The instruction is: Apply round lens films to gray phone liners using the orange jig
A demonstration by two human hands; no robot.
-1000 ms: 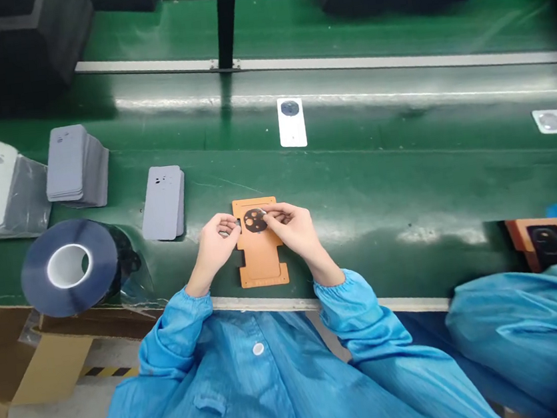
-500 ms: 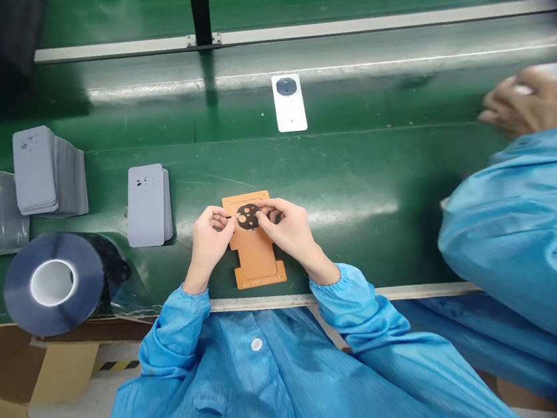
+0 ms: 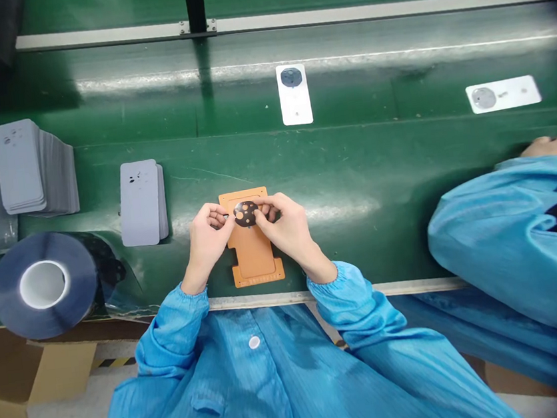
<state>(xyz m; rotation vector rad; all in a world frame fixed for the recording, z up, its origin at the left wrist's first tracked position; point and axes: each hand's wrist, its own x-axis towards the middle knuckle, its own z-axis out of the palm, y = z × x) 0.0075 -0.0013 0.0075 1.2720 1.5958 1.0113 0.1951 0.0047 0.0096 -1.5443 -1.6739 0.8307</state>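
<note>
A round black disc with several holes (image 3: pixel 245 214) is held over the upper part of an orange fixture plate (image 3: pixel 254 252) on the green bench. My right hand (image 3: pixel 285 225) pinches the disc at its right edge. At the disc's left edge is my left hand (image 3: pixel 211 233), its thumb and index finger pressed together; whether they grip the disc or something small beside it is hard to tell. The plate's wider lower end lies between my wrists.
Grey phone-shaped sheets (image 3: pixel 140 204) and a taller stack (image 3: pixel 21 168) stand left, by a film roll (image 3: pixel 44 284). White panels (image 3: pixel 295 103) (image 3: pixel 503 95) lie further back. A co-worker's sleeve (image 3: pixel 505 216) is at the right. An open carton (image 3: pixel 66 374) sits below the left edge.
The co-worker's hand has drawn back towards the bench front, and a white panel now lies at the right. The view has shifted slightly. My hands still hold the disc over the plate.
</note>
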